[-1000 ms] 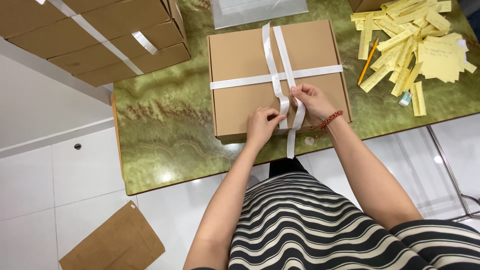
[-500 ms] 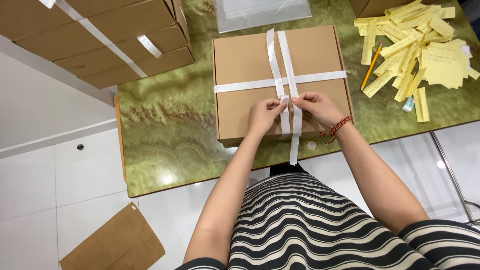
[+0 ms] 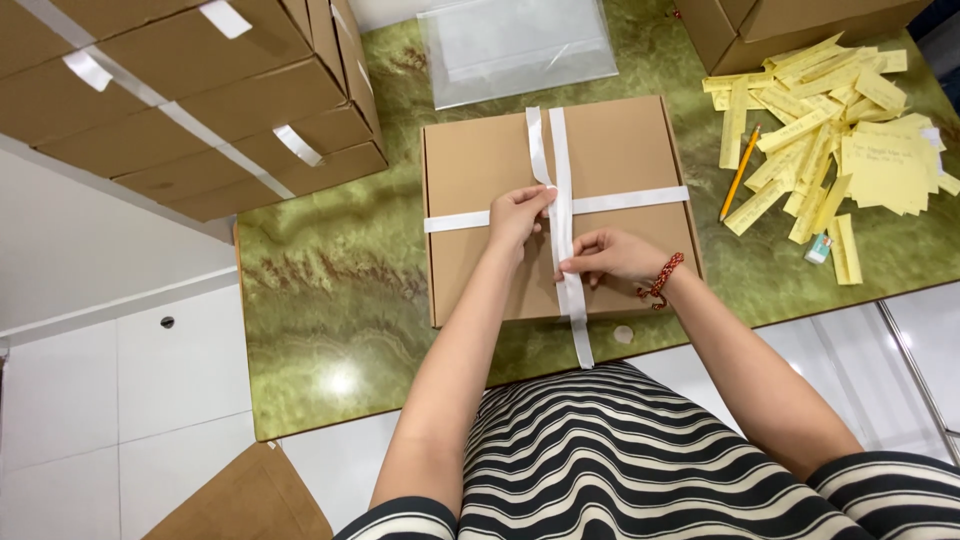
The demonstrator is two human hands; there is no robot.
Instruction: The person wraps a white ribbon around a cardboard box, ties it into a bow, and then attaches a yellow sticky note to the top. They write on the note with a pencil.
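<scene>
The left hand (image 3: 518, 212) pinches the white ribbon (image 3: 562, 215) at the crossing on the brown box (image 3: 480, 170). The right hand (image 3: 612, 258) holds a narrow grip on the same ribbon lower down. The box rests on the green counter (image 3: 340, 300).

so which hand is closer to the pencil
Right. The right hand pinches the white ribbon on the cardboard box, just left of the pencil lying off the box's right edge. The left hand holds the ribbon crossing, further left.

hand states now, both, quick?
Left hand: closed, pinching the white ribbon where it crosses on the cardboard box.
Right hand: closed, pinching the same ribbon lower down.
</scene>
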